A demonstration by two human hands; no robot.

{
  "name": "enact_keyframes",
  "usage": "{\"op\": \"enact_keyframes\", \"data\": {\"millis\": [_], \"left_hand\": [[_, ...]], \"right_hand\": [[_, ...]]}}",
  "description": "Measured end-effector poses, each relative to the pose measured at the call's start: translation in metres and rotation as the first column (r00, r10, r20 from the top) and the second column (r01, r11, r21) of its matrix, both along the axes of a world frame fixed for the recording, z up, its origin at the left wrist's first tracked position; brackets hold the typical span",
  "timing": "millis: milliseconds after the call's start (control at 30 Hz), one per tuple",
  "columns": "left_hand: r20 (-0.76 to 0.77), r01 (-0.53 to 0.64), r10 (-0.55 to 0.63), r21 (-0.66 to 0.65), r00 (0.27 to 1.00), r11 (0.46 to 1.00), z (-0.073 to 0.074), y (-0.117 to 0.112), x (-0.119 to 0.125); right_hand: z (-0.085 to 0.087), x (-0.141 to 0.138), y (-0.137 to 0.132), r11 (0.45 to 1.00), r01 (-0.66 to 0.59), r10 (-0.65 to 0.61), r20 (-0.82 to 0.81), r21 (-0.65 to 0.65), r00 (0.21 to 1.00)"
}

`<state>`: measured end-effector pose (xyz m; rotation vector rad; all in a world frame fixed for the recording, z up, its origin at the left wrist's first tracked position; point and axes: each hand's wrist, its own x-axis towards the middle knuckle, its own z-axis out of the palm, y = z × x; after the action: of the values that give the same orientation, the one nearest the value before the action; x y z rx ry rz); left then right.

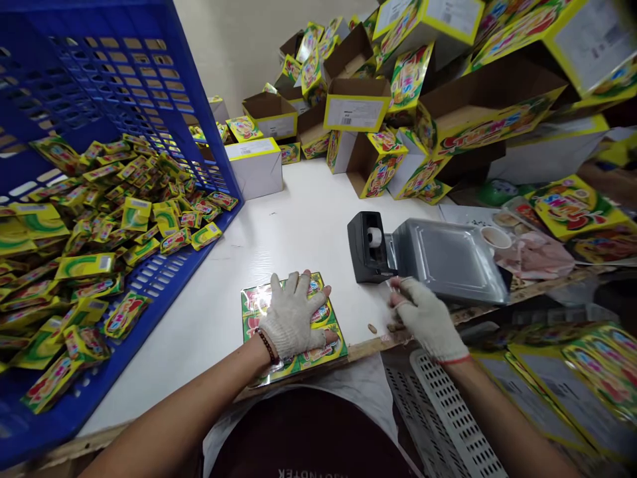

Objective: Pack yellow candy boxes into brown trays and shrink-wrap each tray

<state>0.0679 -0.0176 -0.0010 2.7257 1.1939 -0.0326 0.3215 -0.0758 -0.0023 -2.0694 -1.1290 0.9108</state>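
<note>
White tabletop (311, 222) stretches beyond left hand (293, 318), fingers wide on shiny green-yellow pack (324, 315) at near edge (365, 348); right hand (428, 320) pinches blurred tape (385, 287).

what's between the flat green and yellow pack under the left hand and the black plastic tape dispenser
Only bare white tabletop separates the flat pack from the tape dispenser, as the head view shows.

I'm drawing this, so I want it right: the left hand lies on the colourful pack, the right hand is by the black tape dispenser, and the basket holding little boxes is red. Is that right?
Almost! The basket holding little boxes is blue, not red, as the head view shows. The left hand does lie on the colourful pack, and the right hand is by the black tape dispenser.
</note>
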Motion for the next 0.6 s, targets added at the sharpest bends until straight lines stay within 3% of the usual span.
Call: {"op": "enact_keyframes", "data": {"millis": [33,100,200,300,400,500,600], "left_hand": [[-0.006,0.002,-0.002,-0.003,1.000,1.000,0.001,0.000,0.000],[-0.012,-0.001,0.001,-0.007,1.000,1.000,0.002,0.000,0.000],[-0.017,-0.006,0.006,-0.012,1.000,1.000,0.004,0.000,0.000],[-0.023,-0.005,0.005,-0.018,1.000,1.000,0.004,0.000,0.000],[-0.025,-0.006,0.005,-0.015,1.000,1.000,0.003,0.000,0.000],[-0.014,-0.003,0.003,-0.006,1.000,1.000,0.001,0.001,0.000],[0.002,-0.004,0.004,0.000,1.000,1.000,-0.001,0.001,0.000]], "right_hand": [[0.004,0.006,0.009,0.994,0.106,-0.106,0.003,0.002,0.994],[0.007,0.013,0.028,0.980,0.188,-0.192,-0.061,-0.066,0.979],[0.001,0.013,0.049,0.977,0.178,-0.192,-0.126,-0.114,0.973],[-0.009,0.012,0.060,0.975,0.220,-0.221,-0.075,-0.009,0.972],[-0.014,0.012,0.056,0.957,0.255,-0.259,0.014,0.136,0.966],[-0.017,0.008,0.037,0.930,0.263,-0.290,0.073,0.255,0.954],[-0.027,-0.001,0.012,0.931,0.311,-0.303,-0.069,0.190,0.950]]}}
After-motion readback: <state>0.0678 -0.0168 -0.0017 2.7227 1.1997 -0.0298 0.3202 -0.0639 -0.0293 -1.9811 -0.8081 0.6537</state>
